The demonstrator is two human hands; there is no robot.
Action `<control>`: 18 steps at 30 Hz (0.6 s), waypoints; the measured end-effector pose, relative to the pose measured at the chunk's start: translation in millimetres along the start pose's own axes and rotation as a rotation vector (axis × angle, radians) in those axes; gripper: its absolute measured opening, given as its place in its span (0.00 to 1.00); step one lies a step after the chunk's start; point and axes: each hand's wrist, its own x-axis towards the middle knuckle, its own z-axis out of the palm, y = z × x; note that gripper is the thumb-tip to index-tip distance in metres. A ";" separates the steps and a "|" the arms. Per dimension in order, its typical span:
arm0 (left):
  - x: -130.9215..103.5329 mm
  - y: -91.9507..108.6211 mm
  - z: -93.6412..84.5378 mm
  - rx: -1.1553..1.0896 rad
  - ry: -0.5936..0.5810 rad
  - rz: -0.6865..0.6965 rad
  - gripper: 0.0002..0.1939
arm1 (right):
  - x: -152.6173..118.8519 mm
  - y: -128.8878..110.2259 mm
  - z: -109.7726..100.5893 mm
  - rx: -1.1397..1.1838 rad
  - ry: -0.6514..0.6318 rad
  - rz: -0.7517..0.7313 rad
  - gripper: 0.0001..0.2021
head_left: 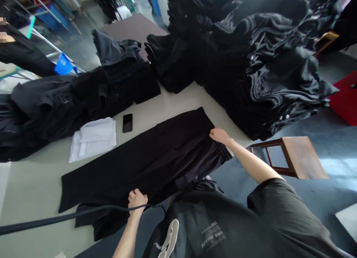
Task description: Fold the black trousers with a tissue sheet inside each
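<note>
A pair of black trousers (145, 150) lies spread lengthwise across the pale table, its gathered waistband toward the right and its leg ends toward the left. My right hand (220, 135) is closed on the trousers at the waistband end. Lower down, my left hand (137, 199) has its fingers curled on the near edge of a trouser leg, gripping the cloth. A dark cable (69, 216) crosses in front of my left wrist. Part of the near leg hangs over the table's front edge, close to my body.
Stacks of folded black garments (279, 76) rise at the right back, with another row (64, 105) along the left back. A phone (127, 123) and folded white cloths (93, 139) lie beyond the trousers. A wooden stool (304, 157) stands at the right. Another person's arm (25, 51) shows at far left.
</note>
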 end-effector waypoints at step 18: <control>-80.2 38.3 50.1 -0.151 0.096 0.578 0.27 | -74.9 80.2 77.2 0.276 0.050 0.319 0.13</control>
